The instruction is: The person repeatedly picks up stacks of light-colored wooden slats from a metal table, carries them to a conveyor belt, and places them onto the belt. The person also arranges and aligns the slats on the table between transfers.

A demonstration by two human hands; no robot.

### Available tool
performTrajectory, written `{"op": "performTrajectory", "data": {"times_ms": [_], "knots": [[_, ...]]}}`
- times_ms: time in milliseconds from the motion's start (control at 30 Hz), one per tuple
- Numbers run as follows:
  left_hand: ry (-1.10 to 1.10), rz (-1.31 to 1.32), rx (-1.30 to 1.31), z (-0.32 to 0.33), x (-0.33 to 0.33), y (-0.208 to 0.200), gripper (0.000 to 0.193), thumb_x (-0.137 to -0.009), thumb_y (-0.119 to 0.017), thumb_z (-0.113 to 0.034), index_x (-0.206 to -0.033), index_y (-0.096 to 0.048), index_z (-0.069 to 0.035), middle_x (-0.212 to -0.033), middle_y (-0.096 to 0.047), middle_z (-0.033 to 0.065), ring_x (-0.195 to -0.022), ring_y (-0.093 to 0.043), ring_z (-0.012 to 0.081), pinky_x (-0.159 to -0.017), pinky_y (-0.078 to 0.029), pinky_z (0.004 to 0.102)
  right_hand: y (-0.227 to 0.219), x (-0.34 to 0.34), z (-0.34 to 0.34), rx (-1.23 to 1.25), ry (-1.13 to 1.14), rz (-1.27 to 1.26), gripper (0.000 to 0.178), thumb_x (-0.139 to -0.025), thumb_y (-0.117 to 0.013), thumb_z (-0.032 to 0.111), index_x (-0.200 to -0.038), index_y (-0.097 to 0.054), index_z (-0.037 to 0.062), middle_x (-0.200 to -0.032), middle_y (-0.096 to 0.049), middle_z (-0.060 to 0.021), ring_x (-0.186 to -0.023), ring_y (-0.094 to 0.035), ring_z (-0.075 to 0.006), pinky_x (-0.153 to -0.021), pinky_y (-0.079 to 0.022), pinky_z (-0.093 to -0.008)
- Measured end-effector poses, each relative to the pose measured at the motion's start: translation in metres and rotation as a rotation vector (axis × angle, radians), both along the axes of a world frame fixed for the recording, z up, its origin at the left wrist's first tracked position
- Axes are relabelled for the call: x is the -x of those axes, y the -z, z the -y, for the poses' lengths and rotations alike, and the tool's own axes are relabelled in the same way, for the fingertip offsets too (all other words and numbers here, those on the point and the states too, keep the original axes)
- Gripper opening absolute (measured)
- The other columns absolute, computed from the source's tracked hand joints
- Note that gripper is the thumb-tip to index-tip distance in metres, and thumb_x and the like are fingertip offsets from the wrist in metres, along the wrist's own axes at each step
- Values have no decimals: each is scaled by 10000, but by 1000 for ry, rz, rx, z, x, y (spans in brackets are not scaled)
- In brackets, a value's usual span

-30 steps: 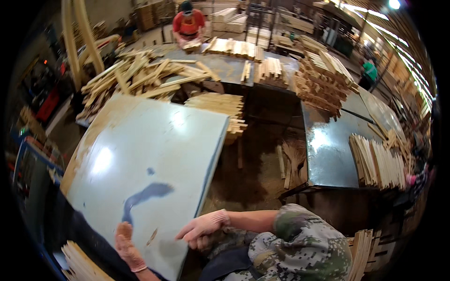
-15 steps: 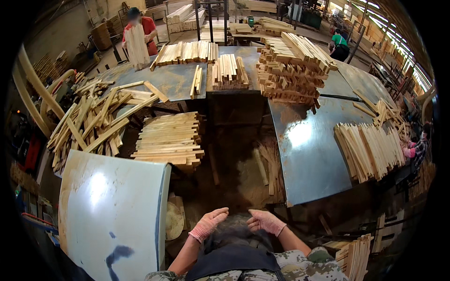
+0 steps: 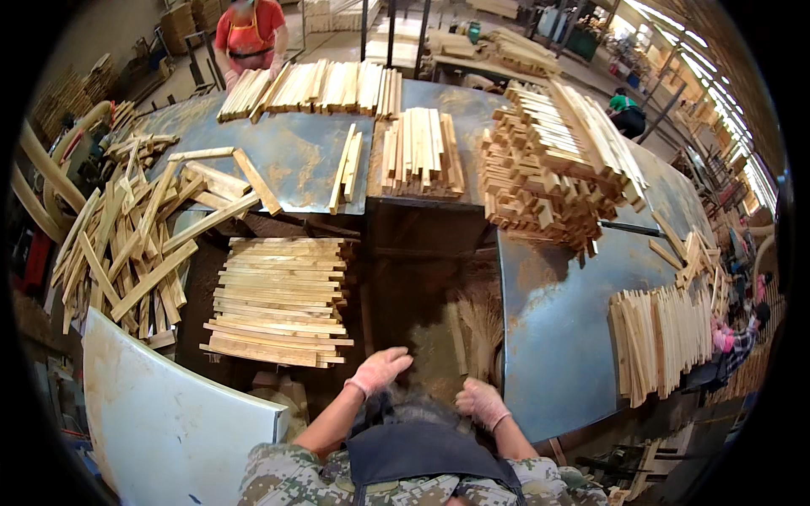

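Observation:
My left hand point(image 3: 381, 369), in a pale pink glove, hangs in front of my dark apron point(image 3: 430, 455) with its fingers stretched forward, holding nothing. Level with it on the other side, my gloved right hand point(image 3: 483, 403) has its fingers curled in, with nothing showing in them. Left of my left hand lies a stack of wooden strips point(image 3: 274, 299), their ends uneven. Nearest to my right hand is the blue-grey metal table point(image 3: 548, 363), which bears a row of upright-looking strips point(image 3: 662, 341) at its right side.
A jumbled heap of strips point(image 3: 135, 253) lies at the left, above a pale curved panel point(image 3: 177, 413). Bundled strips point(image 3: 418, 148) and a tall stack point(image 3: 540, 169) stand on the far tables. Across from me is a person in red point(image 3: 251, 38); others work at the right.
My view has shifted forward, so the tables appear nearer. The person in red has lowered a bundle of strips onto the far row. My right hand has curled in more.

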State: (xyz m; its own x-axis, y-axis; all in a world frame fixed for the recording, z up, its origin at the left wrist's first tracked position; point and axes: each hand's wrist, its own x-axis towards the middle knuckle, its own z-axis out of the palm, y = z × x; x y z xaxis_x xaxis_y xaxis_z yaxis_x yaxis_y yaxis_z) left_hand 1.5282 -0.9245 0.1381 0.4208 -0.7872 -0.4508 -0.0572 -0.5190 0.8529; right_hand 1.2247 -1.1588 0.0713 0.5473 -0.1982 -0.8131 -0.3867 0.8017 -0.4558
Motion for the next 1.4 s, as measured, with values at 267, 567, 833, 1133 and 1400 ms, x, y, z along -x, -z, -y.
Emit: {"op": "performTrajectory", "data": {"times_ms": [267, 567, 833, 1133, 1400], "knots": [[-204, -25, 2, 85, -154, -12, 700, -1051, -683, -454, -1553, -562, 18, -1584, -600, 207, -1485, -558, 326, -1238, -422, 375, 10, -147, 72, 196, 7, -234, 364, -1061, -686, 264, -1376, -629, 91, -913, -695, -123, -641, -636, -207, -519, -496, -330], [-539, 562, -390, 184, -383, -6, 932, -923, -794, -492, -1616, -449, 27, -1574, -564, 287, -1466, -541, 408, -1225, -430, 444, 90, -215, 173, 385, -549, -455, 279, -1020, -697, 313, -962, -723, 41, -839, -669, -51, -733, -636, -192, -671, -518, -386], [-608, 511, -797, 283, -560, 47, 1153, -830, -868, -546, -1698, -300, -42, -1639, -512, 202, -1506, -503, 352, -1248, -402, 439, 95, -287, 273, 324, -407, -576, 500, -1041, -685, 329, -1434, -656, 22, -1114, -737, -98, -884, -667, -225, -809, -541, -391], [-856, 88, -395, 272, -592, 79, 543, -804, -931, -251, -1200, -685, 27, -1053, -770, 193, -935, -736, 292, -869, -587, 433, -23, -434, 308, 705, -1004, -268, 781, -1025, -712, 449, -1616, -481, -7, -1412, -722, -197, -1288, -698, -306, -1107, -513, -386], [-899, -199, 278, 297, -478, -56, 575, -828, -846, -134, -1334, -611, 4, -1109, -717, 90, -951, -689, 184, -849, -599, 359, -147, -593, 258, 499, -654, 362, 755, -1072, -703, 265, -1683, -353, -7, -1406, -699, -208, -1270, -680, -232, -1125, -511, -360]]}}
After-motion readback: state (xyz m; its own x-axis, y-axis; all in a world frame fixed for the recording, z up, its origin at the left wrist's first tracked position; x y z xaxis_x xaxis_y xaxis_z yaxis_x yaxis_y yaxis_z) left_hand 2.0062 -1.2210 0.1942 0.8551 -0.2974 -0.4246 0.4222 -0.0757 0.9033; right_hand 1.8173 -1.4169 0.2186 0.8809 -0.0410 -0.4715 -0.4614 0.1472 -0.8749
